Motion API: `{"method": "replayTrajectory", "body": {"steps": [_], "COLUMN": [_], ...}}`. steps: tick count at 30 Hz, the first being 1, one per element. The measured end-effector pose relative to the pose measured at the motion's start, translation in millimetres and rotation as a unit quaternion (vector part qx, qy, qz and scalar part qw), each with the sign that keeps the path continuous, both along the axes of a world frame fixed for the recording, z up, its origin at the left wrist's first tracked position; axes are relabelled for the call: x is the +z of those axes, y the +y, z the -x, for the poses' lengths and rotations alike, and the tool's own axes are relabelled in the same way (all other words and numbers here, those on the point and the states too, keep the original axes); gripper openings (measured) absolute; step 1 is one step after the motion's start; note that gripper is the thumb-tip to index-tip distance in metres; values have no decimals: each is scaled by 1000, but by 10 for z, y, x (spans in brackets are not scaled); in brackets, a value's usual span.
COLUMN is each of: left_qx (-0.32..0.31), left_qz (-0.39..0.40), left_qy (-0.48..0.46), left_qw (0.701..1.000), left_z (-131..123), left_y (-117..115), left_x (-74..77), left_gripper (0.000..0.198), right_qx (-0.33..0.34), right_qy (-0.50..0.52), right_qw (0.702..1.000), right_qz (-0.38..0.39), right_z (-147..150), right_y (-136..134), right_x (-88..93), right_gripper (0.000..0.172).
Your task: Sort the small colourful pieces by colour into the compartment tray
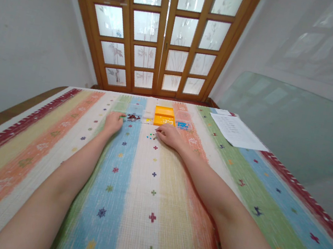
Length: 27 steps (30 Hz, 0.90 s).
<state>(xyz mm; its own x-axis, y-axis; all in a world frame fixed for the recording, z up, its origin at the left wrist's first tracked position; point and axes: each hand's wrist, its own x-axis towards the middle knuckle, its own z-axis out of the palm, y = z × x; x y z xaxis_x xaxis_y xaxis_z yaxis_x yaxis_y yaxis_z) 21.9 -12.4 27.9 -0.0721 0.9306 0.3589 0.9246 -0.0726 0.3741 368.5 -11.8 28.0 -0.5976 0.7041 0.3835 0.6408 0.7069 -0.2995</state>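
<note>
My left hand [114, 122] rests at the left end of the row of boxes, its fingers closed by a small green patch; what they hold is too small to make out. Beside it are dark red pieces [133, 117] in a clear box. My right hand [167, 135] has its fingers pinched together over a small pile of mixed coloured pieces [152, 136] on the cloth. Behind it stands an open orange box [164, 111] with pale pieces in its front part. Blue pieces [182, 125] lie in a clear box to the right. A few yellow pieces [148, 120] sit between the boxes.
A striped, patterned cloth [139, 205] covers the table. Printed white sheets [236, 132] lie at the back right. Beyond the table's far edge is a wooden door with glass panes [145, 56]. A greenish glass panel [297, 130] leans along the right wall.
</note>
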Motion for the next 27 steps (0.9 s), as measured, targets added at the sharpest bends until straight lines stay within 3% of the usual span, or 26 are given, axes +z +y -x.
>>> {"method": "replayTrajectory", "body": {"steps": [7, 15, 21, 27], "left_qx": [-160, -262, -312, -342], "left_qz": [0, -2, 1, 6], "left_qy": [39, 83, 92, 99], "left_qw": [986, 962, 946, 934], "left_z": [-284, -564, -718, -809], "left_y": [-30, -98, -193, -272], "left_x": [-16, -31, -9, 48], "left_gripper": [41, 37, 35, 33], "right_qx": [88, 89, -30, -198], "right_qy": [-43, -31, 99, 198], "right_qw": [995, 995, 994, 960], "right_qz": [-20, -30, 21, -1], "right_z": [180, 219, 79, -364], "right_y": [-167, -144, -12, 315], "right_x": [57, -46, -25, -37], "right_gripper": [16, 16, 18, 26]}}
